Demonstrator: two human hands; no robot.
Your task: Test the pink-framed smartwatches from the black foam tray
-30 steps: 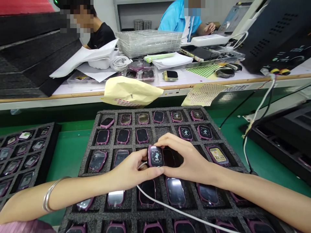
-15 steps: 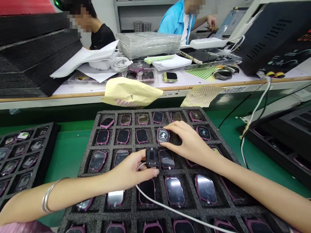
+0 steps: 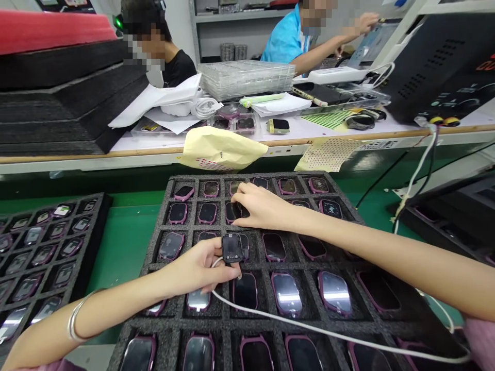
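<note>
A black foam tray holds several purple-framed smartwatches in separate compartments. My right hand reaches across the second row, thumb and fingers closed on the edges of a dark-screened smartwatch; the fingers partly cover it. Lower and to the left, my left hand grips a small black square device with a white cable trailing to the right over the tray. That device hovers above the third row, partly hiding a watch behind it. At the row's right end, a watch shows a lit dial.
Another watch tray lies at left, and a dark tray at right. Beyond is a bench edge with yellow paper, clear plastic trays and a black instrument box. Two people sit behind it.
My right hand has moved left from a lit watch to the dark one in the neighbouring compartment. My left hand still holds the black device. The view has shifted slightly.
</note>
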